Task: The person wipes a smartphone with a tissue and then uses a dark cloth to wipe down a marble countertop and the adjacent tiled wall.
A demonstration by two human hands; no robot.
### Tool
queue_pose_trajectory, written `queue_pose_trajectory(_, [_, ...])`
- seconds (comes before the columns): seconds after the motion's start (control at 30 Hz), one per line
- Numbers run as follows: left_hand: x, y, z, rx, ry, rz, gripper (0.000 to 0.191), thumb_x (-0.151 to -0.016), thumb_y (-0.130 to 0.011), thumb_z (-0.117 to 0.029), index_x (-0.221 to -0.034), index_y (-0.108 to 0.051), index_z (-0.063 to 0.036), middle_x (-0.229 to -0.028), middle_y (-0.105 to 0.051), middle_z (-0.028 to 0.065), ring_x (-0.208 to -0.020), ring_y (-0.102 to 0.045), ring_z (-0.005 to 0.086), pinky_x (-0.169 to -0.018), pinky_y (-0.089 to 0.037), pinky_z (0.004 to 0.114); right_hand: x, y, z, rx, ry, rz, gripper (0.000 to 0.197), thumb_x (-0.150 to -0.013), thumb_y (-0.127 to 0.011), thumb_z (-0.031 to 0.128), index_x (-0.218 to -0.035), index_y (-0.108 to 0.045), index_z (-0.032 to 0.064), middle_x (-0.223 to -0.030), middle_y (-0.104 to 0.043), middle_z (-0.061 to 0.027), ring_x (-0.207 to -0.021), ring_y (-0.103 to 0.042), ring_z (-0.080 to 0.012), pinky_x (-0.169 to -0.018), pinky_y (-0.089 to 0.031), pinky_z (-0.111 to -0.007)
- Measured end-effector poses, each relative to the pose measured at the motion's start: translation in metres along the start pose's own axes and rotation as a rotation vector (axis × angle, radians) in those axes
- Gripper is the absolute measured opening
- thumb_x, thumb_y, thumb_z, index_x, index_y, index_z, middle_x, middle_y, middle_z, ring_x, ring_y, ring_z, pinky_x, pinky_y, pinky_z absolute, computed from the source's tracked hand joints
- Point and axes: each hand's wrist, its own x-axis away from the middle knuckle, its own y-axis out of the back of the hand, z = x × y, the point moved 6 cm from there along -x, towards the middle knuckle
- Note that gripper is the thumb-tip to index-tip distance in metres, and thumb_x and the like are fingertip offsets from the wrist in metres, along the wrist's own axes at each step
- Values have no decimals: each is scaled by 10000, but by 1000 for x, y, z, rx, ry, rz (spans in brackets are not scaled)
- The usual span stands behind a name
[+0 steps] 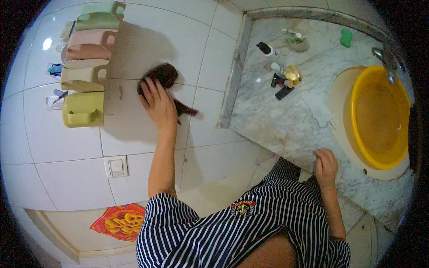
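Note:
High on the white tiled wall, my left hand (159,107) presses a bunched dark brown cloth (164,75) against the tiles. Its fingers lie over the cloth, and loose ends hang out beside the palm. By the front edge of the marble counter (268,124), my right hand (325,167) rests with loosely bent fingers and no visible object in it. Closest to that hand is a yellow plastic basin (357,134), standing in the washbasin (338,90) under a metal tap (385,63).
Several pastel mugs (83,109) stand along a wall rack beyond my left hand. Below it is a light switch (116,166). The counter bears a pump bottle (268,50), a gold round container (292,74), a glass with toothbrushes (298,43) and a green sponge (346,37).

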Motion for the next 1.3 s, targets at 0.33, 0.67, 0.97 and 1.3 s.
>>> queue_pose_trajectory(0.33, [-188, -54, -13, 9, -44, -328, 419, -922, -545, -281, -1288, -628, -94, -1431, -507, 163, -1332, -435, 362, -1123, -296, 553, 11, 26, 22, 23, -150, 5, 237, -759, -582, -54, -977, -654, 6, -969, -670, -191, -902, -648, -370, -820, -530, -440])
queue_pose_trajectory(0.67, [-184, -106, -136, 147, -355, -71, 462, -932, -536, -314, -1344, -580, -111, -1514, -399, 148, -1422, -299, 326, -1178, -194, 525, 11, 9, 4, 51, -213, -8, 242, -763, -568, -31, -985, -659, 5, -1012, -677, -189, -956, -645, -371, -860, -517, -451])
queue_pose_trajectory(0.97, [4, -87, -170, 364, -434, 165, 501, -837, -537, -93, -1316, -539, 53, -1575, -319, 137, -1473, -254, 288, -1193, -195, 484, 11, 14, -2, -55, -136, -1, 268, -753, -583, -34, -1003, -659, 25, -998, -673, -179, -937, -645, -366, -833, -522, -447])
queue_pose_trajectory(1.3, [-90, -23, -37, 103, 17, -31, 488, -891, -526, -66, -1373, -497, 6, -1529, -390, 166, -1403, -369, 325, -1163, -266, 490, 27, 5, -9, 40, -148, 77, 229, -821, -622, 66, -1047, -655, 53, -1052, -656, -161, -981, -623, -374, -822, -511, -458])
